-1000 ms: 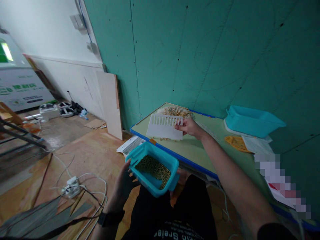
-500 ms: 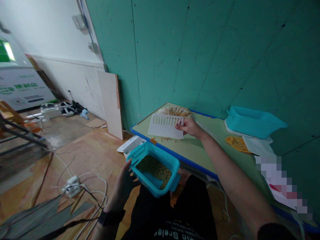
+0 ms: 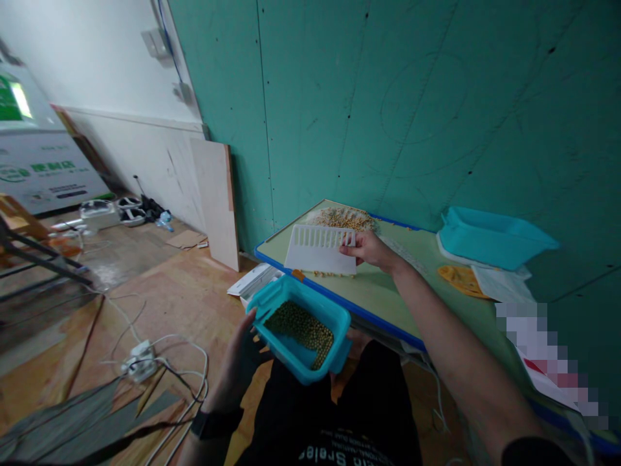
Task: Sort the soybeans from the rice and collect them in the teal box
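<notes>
My left hand (image 3: 243, 349) grips the left side of a small blue plastic bin (image 3: 342, 336) just below the table's front edge. Inside the bin lie many round beans (image 3: 295, 323), spread along its far side and right end. Between the fingers of my right hand (image 3: 371, 251) is the right end of a white slotted plastic scraper (image 3: 320, 257), tilted over the table (image 3: 388, 288). A few loose beans (image 3: 330, 275) lie along the scraper's lower edge. Behind it, a heap of beans (image 3: 344, 218) rests near the table's back corner.
A larger blue bin (image 3: 495, 239) stands at the back right of the table, against the green wall (image 3: 330, 97). Near it lie a yellow glove-like cloth (image 3: 460, 279) and white papers. On the floor at left are a power strip (image 3: 140, 361) and tangled cables.
The scraper has moved slightly toward the table's front edge, and the loose beans along its lower edge have shifted that way. My left hand and the bin have hardly moved.
</notes>
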{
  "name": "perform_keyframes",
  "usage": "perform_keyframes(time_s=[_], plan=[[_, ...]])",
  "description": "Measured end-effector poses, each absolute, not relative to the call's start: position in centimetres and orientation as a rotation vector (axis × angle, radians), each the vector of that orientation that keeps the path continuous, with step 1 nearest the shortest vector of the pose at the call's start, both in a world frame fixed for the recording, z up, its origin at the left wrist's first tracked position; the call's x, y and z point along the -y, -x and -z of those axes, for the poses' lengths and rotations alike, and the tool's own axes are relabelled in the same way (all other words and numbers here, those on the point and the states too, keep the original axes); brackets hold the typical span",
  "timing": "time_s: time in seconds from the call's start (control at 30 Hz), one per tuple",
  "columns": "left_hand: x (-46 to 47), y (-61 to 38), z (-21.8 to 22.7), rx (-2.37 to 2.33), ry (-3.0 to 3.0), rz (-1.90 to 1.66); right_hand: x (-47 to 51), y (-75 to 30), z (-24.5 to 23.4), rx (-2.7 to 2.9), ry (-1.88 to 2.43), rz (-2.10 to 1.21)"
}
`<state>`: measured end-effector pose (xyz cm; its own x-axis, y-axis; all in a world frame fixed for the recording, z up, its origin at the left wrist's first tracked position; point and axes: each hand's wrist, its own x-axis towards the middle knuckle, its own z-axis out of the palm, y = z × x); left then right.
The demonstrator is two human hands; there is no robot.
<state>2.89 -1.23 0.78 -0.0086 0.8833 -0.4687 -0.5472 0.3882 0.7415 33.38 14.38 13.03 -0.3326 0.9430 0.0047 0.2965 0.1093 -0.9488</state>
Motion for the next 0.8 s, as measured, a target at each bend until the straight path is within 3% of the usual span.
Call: perform_keyframes(time_s=[0.8], plan=[[2.3, -4.1, -2.0, -1.015, -0.419, -1.220, -13.6, -33.7, -13.2, 1.706, 1.211, -1.284]])
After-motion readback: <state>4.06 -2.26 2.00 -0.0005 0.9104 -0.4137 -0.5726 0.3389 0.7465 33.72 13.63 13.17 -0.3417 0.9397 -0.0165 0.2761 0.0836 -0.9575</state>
